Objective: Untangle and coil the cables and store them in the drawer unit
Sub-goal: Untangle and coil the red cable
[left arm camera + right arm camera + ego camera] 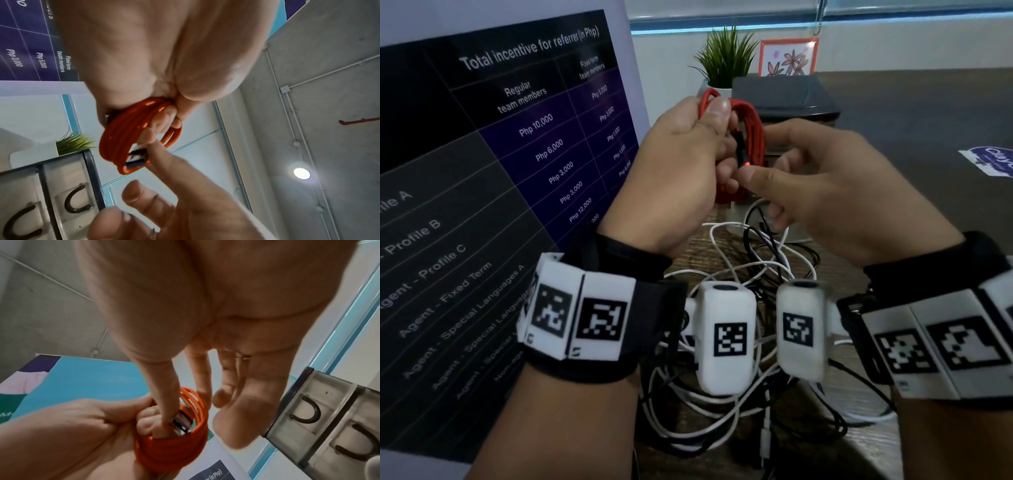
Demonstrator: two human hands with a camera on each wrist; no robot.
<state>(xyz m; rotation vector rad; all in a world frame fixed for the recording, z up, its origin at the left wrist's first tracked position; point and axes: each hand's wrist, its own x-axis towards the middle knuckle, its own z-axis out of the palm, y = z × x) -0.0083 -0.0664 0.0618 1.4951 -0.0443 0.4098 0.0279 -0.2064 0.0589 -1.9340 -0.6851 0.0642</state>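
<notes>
Coiled orange cable [748, 137] gripped in left hand [674, 164], right hand [835, 192] just beside, thumb and forefinger pinching its plug [137, 158], above tangled cables [750, 260] on worktop [928, 113]

Orange-red coiled cable [748, 137], white and black cables [739, 274], dark grey drawer unit [784, 96].
</notes>
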